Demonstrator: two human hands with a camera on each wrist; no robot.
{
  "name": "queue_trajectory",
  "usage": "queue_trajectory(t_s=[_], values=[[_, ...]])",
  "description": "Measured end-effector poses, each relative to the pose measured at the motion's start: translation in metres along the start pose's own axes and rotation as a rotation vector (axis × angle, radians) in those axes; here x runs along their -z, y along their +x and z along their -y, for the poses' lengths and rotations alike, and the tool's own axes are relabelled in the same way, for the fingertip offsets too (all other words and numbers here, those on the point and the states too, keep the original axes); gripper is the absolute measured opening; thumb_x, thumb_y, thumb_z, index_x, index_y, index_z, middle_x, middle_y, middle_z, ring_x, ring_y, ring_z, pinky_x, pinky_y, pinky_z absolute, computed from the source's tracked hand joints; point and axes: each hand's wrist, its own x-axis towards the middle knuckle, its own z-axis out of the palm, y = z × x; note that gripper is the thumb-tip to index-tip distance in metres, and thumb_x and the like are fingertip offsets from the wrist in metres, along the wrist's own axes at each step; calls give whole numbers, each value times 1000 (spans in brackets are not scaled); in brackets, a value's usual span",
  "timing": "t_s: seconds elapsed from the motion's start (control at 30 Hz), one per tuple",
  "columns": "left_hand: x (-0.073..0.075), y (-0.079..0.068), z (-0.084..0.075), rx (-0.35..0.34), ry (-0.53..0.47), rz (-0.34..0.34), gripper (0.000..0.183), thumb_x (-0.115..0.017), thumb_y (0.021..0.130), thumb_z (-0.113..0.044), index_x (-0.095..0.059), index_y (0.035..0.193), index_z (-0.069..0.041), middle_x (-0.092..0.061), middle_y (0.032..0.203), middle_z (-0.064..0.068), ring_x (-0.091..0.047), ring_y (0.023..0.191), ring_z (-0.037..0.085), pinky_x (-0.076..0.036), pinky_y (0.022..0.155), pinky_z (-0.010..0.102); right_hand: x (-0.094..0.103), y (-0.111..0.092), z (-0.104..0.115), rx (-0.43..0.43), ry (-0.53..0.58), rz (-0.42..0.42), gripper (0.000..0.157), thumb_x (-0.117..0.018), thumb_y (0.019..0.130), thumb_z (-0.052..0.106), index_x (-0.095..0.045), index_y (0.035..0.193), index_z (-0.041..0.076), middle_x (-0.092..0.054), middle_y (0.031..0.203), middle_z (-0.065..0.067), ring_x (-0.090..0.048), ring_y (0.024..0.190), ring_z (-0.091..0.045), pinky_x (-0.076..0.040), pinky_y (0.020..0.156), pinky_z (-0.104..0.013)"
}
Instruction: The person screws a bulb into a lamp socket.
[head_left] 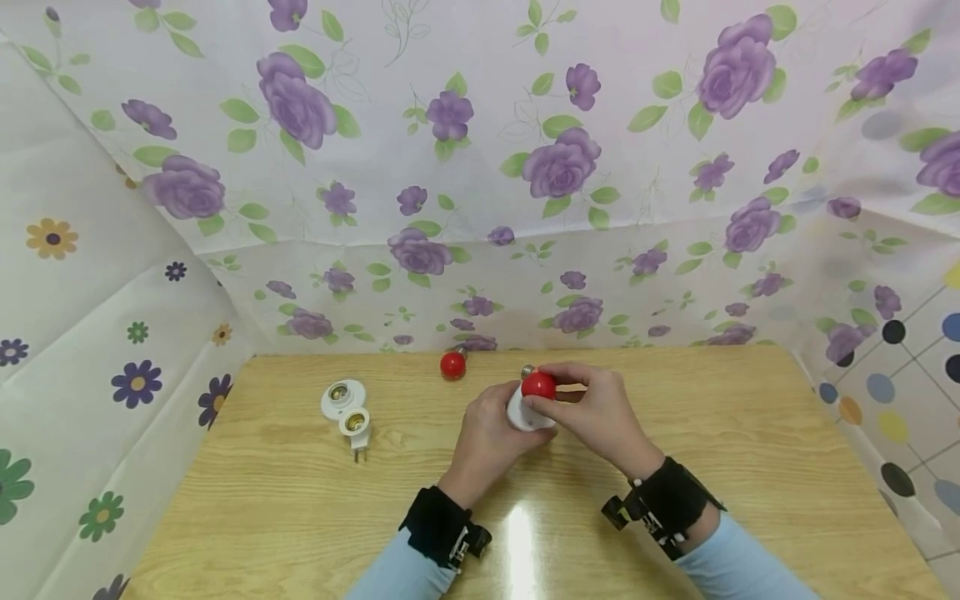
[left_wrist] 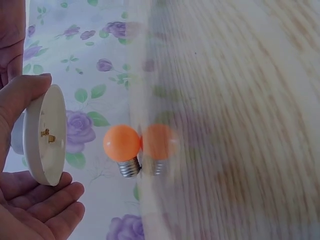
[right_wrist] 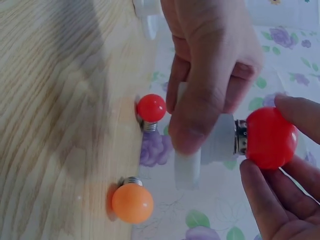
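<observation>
My left hand (head_left: 486, 427) grips a white round lamp holder (head_left: 529, 417) by its base, thumb on one side and fingers on the other. Brass contacts show on the holder's hollow underside (left_wrist: 46, 135) in the left wrist view. The right hand (head_left: 606, 410) pinches a red light bulb (right_wrist: 271, 137) between thumb and fingertips. That bulb's metal screw end sits at the mouth of the holder, with part of the thread showing. How deep it goes in cannot be seen. Both hands are above the table.
A second red bulb (head_left: 453, 364) lies near the table's back edge. An orange bulb (right_wrist: 132, 202) lies to its right, mostly hidden in the head view. Toward the left of the wooden table (head_left: 270, 500) are another round white holder (head_left: 332, 407) and a plug-in socket (head_left: 357, 433).
</observation>
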Motion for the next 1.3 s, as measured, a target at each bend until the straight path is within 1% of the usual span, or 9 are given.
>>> queue_trajectory(t_s=[0.23,0.43,0.5,0.6,0.7,0.8,0.93,1.1,1.3], values=[[0,1,0,3,16,0,66,-75,68,-55,-57,120,-21,-57,107,-13,-52,96,3,-45,81,26,-2,-2,4,25,-19,-48,36,-76,76,14,-64,107,0,-63,102,-14,-62,91,-27,-51,72,-37],[0,1,2,-4,7,5,69,-75,68,-56,-55,124,-21,-56,111,-13,-51,99,4,-44,83,26,1,-3,1,22,-42,-29,48,-77,76,22,-60,118,5,-60,112,-9,-60,97,-23,-50,78,-33],[1,1,3,-12,1,6,69,-75,68,-56,-55,125,-22,-56,111,-12,-51,100,4,-44,84,27,3,-1,0,31,-39,-13,51,-76,77,23,-58,121,7,-58,118,-5,-57,103,-21,-48,83,-34],[2,2,3,-18,-10,11,68,-74,67,-58,-56,123,-25,-56,111,-13,-51,100,4,-44,84,28,9,2,-4,42,-22,24,53,-75,78,22,-55,126,9,-54,124,-1,-52,112,-22,-44,89,-41],[4,3,5,-17,-16,24,68,-74,66,-59,-56,123,-27,-56,111,-14,-52,98,4,-45,83,29,14,4,-13,35,-1,77,55,-74,79,22,-52,129,12,-51,129,1,-46,119,-20,-40,93,-42],[6,5,6,-10,-15,44,68,-75,66,-59,-56,124,-28,-55,112,-15,-51,98,4,-45,83,29,17,6,-26,45,-2,122,55,-73,80,25,-52,131,17,-49,131,6,-44,121,-16,-40,94,-41],[8,6,6,-6,-15,66,68,-76,65,-57,-56,124,-28,-55,112,-15,-51,98,4,-45,82,28,18,9,-40,75,6,175,54,-72,81,28,-52,131,22,-50,131,7,-47,119,-16,-42,92,-39],[8,7,7,-23,-28,77,67,-76,66,-57,-56,122,-28,-55,111,-14,-52,97,4,-45,81,26,17,10,-44,114,27,210,52,-71,83,25,-54,131,17,-52,130,2,-49,117,-17,-42,91,-42],[7,8,7,-43,-28,79,67,-74,67,-58,-55,123,-28,-55,111,-14,-52,96,3,-46,78,25,16,9,-35,88,28,216,45,-70,83,17,-58,125,9,-56,125,-4,-53,111,-15,-44,89,-38]])
